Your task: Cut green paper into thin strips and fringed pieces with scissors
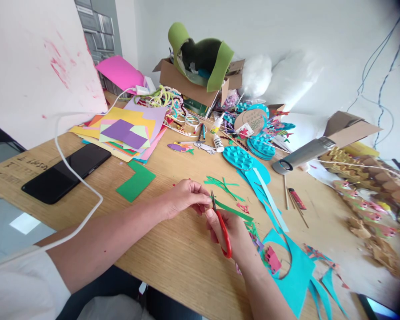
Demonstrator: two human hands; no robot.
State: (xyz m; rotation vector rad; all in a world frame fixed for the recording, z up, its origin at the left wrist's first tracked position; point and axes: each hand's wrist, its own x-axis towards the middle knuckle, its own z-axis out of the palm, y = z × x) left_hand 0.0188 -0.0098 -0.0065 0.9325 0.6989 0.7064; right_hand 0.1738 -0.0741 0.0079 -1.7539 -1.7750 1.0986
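Observation:
My right hand (231, 229) grips a pair of red-handled scissors (225, 235), with its blades pointing away from me. Right by the blade tips, my left hand (191, 198) is closed in a pinch; whatever sits between its fingertips is too small or hidden to name. A green paper strip (235, 210) lies just beyond the right hand. Thin green paper scraps (225, 186) are scattered a little farther out. To the left of my hands rests an L-shaped piece of green paper (136, 181).
A black phone (66, 173) lies at left under a white cable (74, 166). Coloured paper sheets (153, 116) are stacked behind it. Cut blue sheets (296, 271) and scraps cover the right. Glue bottles (218, 143), a metallic tube (303, 155) and a cardboard box (183, 84) stand farther back.

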